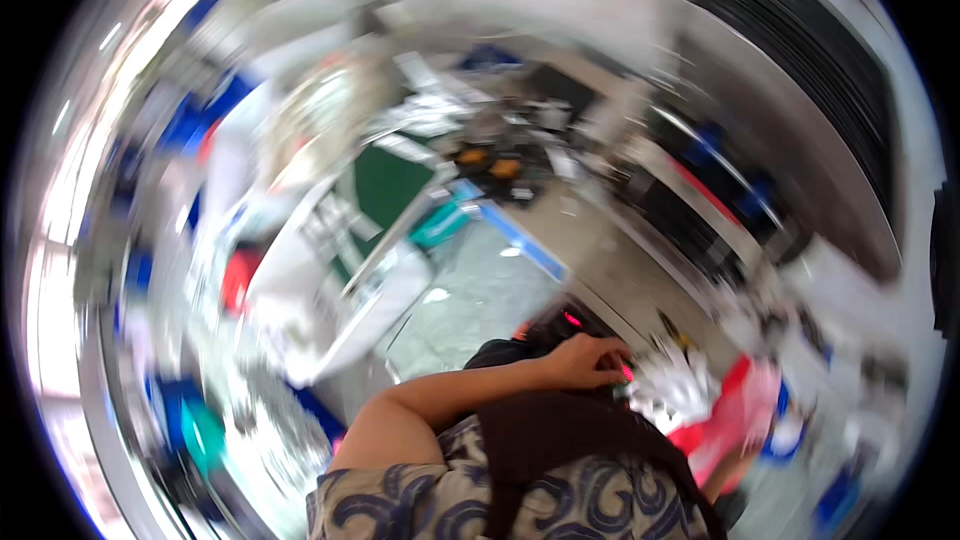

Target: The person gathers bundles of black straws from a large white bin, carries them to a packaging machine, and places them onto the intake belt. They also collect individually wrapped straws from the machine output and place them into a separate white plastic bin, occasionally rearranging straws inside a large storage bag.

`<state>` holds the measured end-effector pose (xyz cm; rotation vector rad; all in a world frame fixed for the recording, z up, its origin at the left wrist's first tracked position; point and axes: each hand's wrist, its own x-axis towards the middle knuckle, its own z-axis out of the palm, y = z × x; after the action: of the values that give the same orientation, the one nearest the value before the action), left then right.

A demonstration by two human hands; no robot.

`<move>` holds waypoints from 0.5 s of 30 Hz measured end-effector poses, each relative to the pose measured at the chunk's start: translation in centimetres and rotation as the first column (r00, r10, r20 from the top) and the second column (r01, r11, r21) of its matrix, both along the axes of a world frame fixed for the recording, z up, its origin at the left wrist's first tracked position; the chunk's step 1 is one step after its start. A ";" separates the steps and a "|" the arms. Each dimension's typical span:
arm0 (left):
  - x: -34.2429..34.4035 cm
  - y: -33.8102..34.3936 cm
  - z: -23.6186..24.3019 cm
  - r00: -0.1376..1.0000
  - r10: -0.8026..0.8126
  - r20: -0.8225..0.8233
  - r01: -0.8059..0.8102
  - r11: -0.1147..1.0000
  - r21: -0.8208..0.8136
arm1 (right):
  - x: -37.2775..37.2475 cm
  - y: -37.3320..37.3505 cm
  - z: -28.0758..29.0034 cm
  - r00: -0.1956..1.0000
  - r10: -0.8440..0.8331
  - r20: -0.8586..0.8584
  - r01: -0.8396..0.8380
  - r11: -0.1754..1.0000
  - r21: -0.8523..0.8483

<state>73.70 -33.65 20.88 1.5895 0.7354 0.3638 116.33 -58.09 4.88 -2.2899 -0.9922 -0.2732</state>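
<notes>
My left hand (588,361) reaches across my front, its bent fingers somewhat apart and nothing visible between them. It is beside a dark device (566,320) with small red lights; contact is unclear. At the lower right, my right hand (735,467) is mostly hidden behind a red and pink sheet-like thing (742,402), perhaps a plastic bag, and appears closed on it. Between my hands lies a bunch of white strips or gloves (672,385), too smeared to name surely.
Ahead stands a worktable (480,265) with a blue strip (522,242), a green board (392,185) and a cluster of dark and orange parts (500,162). White sacks (300,295) crowd the left. A dark ribbed panel (810,60) stands at the far right.
</notes>
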 end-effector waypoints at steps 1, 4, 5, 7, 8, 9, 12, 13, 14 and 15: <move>-3.2 -0.7 -0.6 0.983 0.185 -0.016 -0.186 0.982 -0.035 | -1.7 -1.3 -0.4 0.992 -0.012 -0.128 -0.004 0.993 -0.118; -12.5 -3.4 -7.5 0.702 0.697 -0.146 -0.705 0.709 -0.006 | -10.6 4.6 0.6 0.898 0.217 -0.384 -0.301 0.938 -0.173; -16.2 -5.2 -10.2 0.454 0.863 -0.220 -0.883 0.470 0.021 | -14.4 6.0 -0.1 0.773 0.362 -0.521 -0.485 0.867 -0.116; -23.7 -7.1 -15.3 0.002 0.919 -0.395 -0.998 0.030 0.064 | -21.8 8.8 -1.4 0.448 0.533 -0.717 -0.726 0.685 0.056; -27.7 -8.2 -16.9 -0.123 0.859 -0.498 -0.972 -0.002 0.235 | -25.2 10.6 -1.6 0.258 0.570 -0.780 -0.796 0.583 0.163; -30.6 -8.0 -17.1 -0.185 0.820 -0.542 -0.967 -0.054 0.249 | -28.9 13.7 0.1 0.220 0.490 -0.844 -0.835 0.542 0.097; -41.8 -7.9 -19.8 -0.385 0.691 -0.612 -0.913 -0.187 0.363 | -40.1 20.6 4.6 0.142 0.354 -0.925 -0.860 0.506 0.062; -46.2 -7.2 -19.5 -0.399 0.653 -0.644 -0.915 -0.238 0.326 | -42.4 21.8 3.9 0.135 0.382 -0.914 -0.885 0.462 0.063; -50.7 -7.2 -21.7 -0.461 0.634 -0.621 -0.887 -0.304 0.349 | -44.3 22.3 2.9 0.126 0.409 -0.904 -0.906 0.418 0.062; -54.4 -6.6 -23.4 -0.475 0.649 -0.594 -0.880 -0.326 0.347 | -46.2 22.6 2.2 0.109 0.389 -0.915 -0.913 0.404 0.063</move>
<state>19.33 -40.23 -2.51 0.0541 2.6273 0.8181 70.14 -35.52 7.11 -1.5571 -1.5349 1.6455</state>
